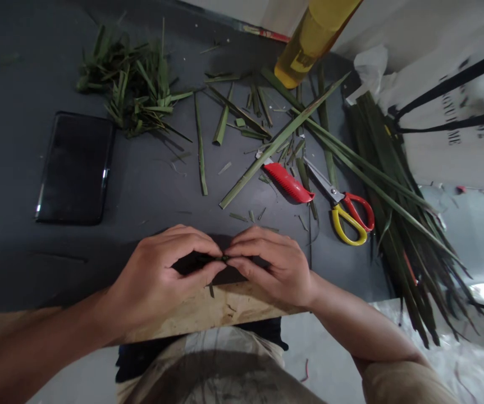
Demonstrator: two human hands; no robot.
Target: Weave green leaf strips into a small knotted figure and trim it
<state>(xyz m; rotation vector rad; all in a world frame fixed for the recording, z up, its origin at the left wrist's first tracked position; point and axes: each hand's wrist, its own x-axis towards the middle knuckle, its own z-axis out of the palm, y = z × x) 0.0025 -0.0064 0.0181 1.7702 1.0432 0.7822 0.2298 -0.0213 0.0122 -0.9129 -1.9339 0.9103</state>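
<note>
Near the front edge of the dark table, my left hand (170,264) and my right hand (269,261) meet fingertip to fingertip. Both pinch a small piece of green leaf (225,258), mostly hidden by the fingers. Beyond my right hand lies a red-handled cutter (288,182) with a ridged grip. Scissors (337,199) with red and yellow handles rest to its right, blades pointing away. A long leaf strip (284,140) crosses over the cutter's far end. Cut leaf scraps are scattered around these tools.
A heap of folded green leaf pieces (135,84) sits at the back left, beside a dark tablet-like device (76,168). At the back stands a bottle of yellow liquid (305,47). Long leaves (393,224) hang over the right edge near a white printed bag (456,112).
</note>
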